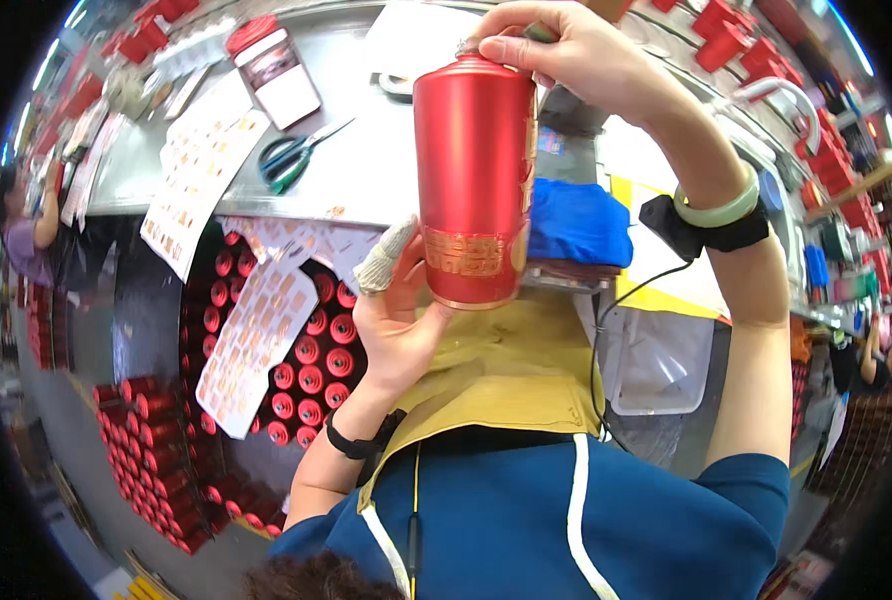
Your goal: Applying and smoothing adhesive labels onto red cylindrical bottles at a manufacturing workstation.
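Note:
A glossy red bottle with a gold-patterned band near its base is held up in front of my apron. My left hand is closed around its lower end from the left, the thumb by the bottom rim; a white knitted cover sits on one or more of its fingers. My right hand pinches at the bottle's narrow neck at the top. A small dark green thing shows by its fingers, too little of it visible to name. Scissors with dark green handles lie on the metal table to the left.
Sticker sheets hang over the edge of the table, another sheet below. A red-lidded container stands behind. Several red bottles are packed lower left. A blue cloth lies right of the bottle. Another person is far left.

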The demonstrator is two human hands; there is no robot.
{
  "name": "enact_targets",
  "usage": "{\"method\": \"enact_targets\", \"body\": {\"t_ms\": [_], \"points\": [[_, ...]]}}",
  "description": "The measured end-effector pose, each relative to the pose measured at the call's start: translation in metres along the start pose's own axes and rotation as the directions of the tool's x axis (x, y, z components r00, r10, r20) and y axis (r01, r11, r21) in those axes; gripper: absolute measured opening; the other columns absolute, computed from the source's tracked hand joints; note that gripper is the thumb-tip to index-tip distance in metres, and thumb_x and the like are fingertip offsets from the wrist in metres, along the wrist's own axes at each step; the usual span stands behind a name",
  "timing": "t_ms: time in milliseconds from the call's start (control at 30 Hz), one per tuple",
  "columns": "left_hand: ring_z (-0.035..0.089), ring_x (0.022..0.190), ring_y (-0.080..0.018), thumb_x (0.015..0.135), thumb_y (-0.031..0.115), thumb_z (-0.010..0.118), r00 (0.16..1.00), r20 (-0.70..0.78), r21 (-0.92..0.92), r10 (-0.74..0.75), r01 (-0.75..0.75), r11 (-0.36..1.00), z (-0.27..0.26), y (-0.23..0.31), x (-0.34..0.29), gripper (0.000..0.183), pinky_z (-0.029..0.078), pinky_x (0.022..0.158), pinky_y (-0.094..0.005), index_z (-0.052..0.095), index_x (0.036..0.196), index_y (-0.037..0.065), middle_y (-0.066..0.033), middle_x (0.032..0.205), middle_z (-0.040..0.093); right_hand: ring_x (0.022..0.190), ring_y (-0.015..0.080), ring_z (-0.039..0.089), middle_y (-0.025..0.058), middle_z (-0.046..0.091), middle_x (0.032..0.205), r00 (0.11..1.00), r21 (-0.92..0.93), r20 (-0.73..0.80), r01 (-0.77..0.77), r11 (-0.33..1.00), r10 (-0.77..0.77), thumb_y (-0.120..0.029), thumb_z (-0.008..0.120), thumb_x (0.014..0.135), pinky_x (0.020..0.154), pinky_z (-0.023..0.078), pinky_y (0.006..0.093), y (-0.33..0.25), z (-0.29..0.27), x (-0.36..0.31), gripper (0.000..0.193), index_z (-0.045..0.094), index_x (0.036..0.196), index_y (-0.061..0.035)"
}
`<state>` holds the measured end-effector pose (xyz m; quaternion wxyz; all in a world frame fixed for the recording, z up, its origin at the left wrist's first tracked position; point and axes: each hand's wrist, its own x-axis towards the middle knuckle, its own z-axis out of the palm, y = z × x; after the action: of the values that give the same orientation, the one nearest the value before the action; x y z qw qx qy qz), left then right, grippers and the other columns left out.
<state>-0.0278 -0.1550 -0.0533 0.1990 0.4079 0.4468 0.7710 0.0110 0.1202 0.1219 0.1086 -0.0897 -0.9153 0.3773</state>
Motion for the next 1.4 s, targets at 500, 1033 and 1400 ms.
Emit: {"method": "enact_targets", "body": {"t_ms": [500,1033,1400], "points": [[0.069,0.096,-0.0279,0.062,0.008,0.09,0.916,0.315,0.657,0.25,-0.4,0.639,0.087,-0.01,0.06,0.057,0.06,0.078,-0.0353,0.077,0.117,0.006,-0.0141,0.125,0.071,0.111,0.0132,0.063,0.0088,0.068,0.126,0.747,0.848,-0.182,-0.21,0.486,0.639,-0.026,0.049,0.111,0.101,0.05,0.0295,0.105,0.021,-0.108,0.039,0.061,0.138,0.0],[0.061,0.116,-0.0336,0.069,0.016,0.093,0.917,0.367,0.736,0.155,-0.388,0.555,0.114,-0.036,0.081,0.083,0.05,0.098,-0.0422,0.058,0.143,0.003,-0.0157,0.139,0.059,0.104,0.0179,0.065,0.0119,0.068,0.125,0.679,0.659,-0.489,-0.123,0.742,0.548,-0.03,0.047,0.11,0.083,0.052,0.0292,0.082,0.009,-0.152,0.042,0.059,0.136,0.001],[0.055,0.133,-0.0399,0.071,0.012,0.091,0.915,0.387,0.68,-0.119,-0.195,0.707,0.102,-0.046,0.087,0.102,0.05,0.105,-0.0429,0.037,0.156,-0.001,-0.0257,0.147,0.052,0.084,0.0186,0.066,0.0114,0.07,0.11,0.68,0.335,-0.193,-0.632,0.699,0.707,-0.014,0.058,0.104,0.076,0.052,0.0309,0.048,0.068,-0.262,0.035,0.056,0.136,0.001]]}}
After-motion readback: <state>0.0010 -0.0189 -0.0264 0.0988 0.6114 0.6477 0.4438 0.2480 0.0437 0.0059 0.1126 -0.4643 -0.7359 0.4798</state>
